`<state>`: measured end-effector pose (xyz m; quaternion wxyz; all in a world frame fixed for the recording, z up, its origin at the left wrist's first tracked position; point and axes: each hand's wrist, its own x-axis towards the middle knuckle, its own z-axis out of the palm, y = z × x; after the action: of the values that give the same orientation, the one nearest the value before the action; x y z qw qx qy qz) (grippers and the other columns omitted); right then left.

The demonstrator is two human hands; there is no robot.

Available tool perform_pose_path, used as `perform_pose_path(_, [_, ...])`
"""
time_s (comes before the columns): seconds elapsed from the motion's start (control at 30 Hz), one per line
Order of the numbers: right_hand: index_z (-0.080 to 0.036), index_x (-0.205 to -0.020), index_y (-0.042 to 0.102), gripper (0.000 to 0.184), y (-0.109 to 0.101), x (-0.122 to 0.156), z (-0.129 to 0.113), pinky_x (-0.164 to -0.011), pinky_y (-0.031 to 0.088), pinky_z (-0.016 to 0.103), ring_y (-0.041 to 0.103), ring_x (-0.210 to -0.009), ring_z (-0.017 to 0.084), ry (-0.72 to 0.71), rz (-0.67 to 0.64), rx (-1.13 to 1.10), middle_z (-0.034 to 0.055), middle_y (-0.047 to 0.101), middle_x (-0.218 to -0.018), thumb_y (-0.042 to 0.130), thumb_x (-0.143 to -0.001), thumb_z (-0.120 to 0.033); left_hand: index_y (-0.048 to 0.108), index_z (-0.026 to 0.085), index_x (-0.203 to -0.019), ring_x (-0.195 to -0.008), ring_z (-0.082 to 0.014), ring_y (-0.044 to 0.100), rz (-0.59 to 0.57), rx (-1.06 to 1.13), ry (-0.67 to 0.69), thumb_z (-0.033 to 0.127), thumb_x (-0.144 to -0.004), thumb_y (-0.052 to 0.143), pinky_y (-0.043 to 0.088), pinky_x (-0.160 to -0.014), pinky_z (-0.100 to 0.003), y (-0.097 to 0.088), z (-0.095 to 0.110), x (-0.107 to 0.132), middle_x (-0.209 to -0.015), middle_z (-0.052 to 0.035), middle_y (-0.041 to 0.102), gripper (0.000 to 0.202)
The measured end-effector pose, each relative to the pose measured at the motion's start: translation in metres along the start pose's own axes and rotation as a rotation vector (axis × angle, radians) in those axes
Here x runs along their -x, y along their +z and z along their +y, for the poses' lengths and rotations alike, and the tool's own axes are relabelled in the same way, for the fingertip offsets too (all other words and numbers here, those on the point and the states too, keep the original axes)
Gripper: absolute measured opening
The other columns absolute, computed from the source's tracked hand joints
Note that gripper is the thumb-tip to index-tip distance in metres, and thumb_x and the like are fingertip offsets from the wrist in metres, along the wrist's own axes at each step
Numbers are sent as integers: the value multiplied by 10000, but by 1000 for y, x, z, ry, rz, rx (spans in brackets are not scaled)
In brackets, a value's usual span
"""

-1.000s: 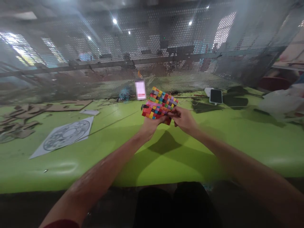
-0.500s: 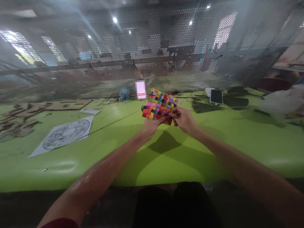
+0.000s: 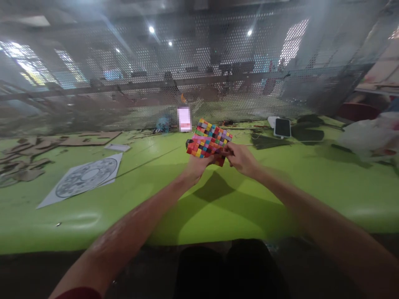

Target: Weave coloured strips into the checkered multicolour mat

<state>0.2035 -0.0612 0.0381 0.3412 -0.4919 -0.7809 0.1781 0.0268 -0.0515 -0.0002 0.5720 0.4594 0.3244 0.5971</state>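
Observation:
A multicoloured woven checkered piece, made of interlaced strips in red, yellow, blue, pink and green, is held tilted above the green table. My left hand grips it from below, with the thumb lying along its lower edge and the other fingers hidden behind it. At its lower right edge, my right hand is closed in a pinch, fingertips against the weave. Whether those fingers hold a single strip or the whole edge is too small to tell. A shadow of the piece and hands falls on the table below.
Printed paper with a ring drawing lies left, near cardboard scraps. A phone, dark flat strips and a white plastic bag are at right. A perforated metal screen stands behind the green table.
My right hand has shifted very slightly against the edge of the woven piece. The view has tipped a little; both hands keep their hold.

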Motion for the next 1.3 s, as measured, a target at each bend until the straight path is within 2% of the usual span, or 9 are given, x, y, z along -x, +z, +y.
perform_pose_path(0.17, [-231, -729, 500, 185, 5, -2, 4, -581, 331, 289, 532, -577, 175, -40, 59, 89, 37, 634, -666, 560, -884, -149, 730, 184, -1018, -946, -246, 729, -132, -74, 58, 264, -598, 938, 628, -842, -432, 2, 2, 4, -1054, -85, 771, 475])
perform_pose_path(0.4, [-218, -819, 612, 128, 7, -2, 4, -568, 395, 281, 577, -565, 177, -55, 61, 24, 21, 649, -625, 560, -936, -213, 730, 178, -994, -857, -203, 711, -79, -112, 65, 240, -588, 933, 627, -788, -376, -2, 1, -2, -1006, -69, 769, 459])
perform_pose_path(0.47, [-195, -919, 701, 100, 4, -1, 1, -614, 431, 295, 627, -632, 197, -90, 94, 102, 52, 727, -737, 607, -924, -228, 721, 171, -996, -841, -190, 704, -54, -101, 51, 224, -569, 934, 619, -793, -366, -3, 1, -4, -996, -64, 768, 480])
perform_pose_path(0.6, [-223, -1168, 779, 258, -4, 1, -3, -794, 529, 370, 726, -876, 262, -237, 138, 177, 99, 803, -1090, 648, -949, -260, 729, 158, -997, -824, -193, 707, -82, -127, -3, 225, -568, 930, 615, -810, -373, -3, 8, -3, -976, -75, 776, 479])
perform_pose_path(0.7, [-264, -1143, 814, 247, -5, 3, -1, -962, 539, 436, 729, -1076, 296, -311, 107, 161, 83, 793, -1184, 643, -965, -250, 737, 157, -1012, -865, -202, 716, -79, -166, -1, 214, -614, 898, 611, -855, -384, -2, 13, -1, -1033, -92, 780, 434])
perform_pose_path(0.77, [-269, -1141, 820, 248, -3, 3, 2, -1001, 537, 456, 721, -1124, 301, -323, 97, 150, 85, 791, -1191, 637, -974, -259, 739, 160, -1039, -888, -200, 716, -81, -191, 21, 189, -635, 874, 601, -891, -393, -3, 15, 0, -1074, -96, 776, 426])
perform_pose_path(0.9, [-281, -1129, 822, 245, -1, 1, 5, -973, 551, 445, 731, -1079, 288, -336, 82, 116, 81, 793, -1169, 664, -950, -229, 745, 160, -1071, -882, -198, 715, -147, -232, 21, 160, -636, 860, 588, -914, -410, -4, 16, -1, -1068, -97, 776, 450])
perform_pose_path(1.03, [-266, -1016, 823, 184, -4, 1, 2, -954, 544, 425, 729, -1044, 282, -338, 65, 99, 69, 800, -1086, 681, -920, -200, 769, 159, -998, -845, -203, 710, -183, -230, -14, 184, -544, 928, 596, -887, -403, -4, 17, -2, -989, -79, 786, 481])
perform_pose_path(1.3, [-214, -1008, 714, 174, -3, 2, -7, -807, 491, 373, 688, -928, 282, -281, -3, 245, 115, 755, -1155, 545, -968, -209, 788, 161, -891, -790, -198, 703, -236, -279, -55, 246, -521, 965, 596, -920, -433, -6, 25, 2, -892, -55, 784, 419])
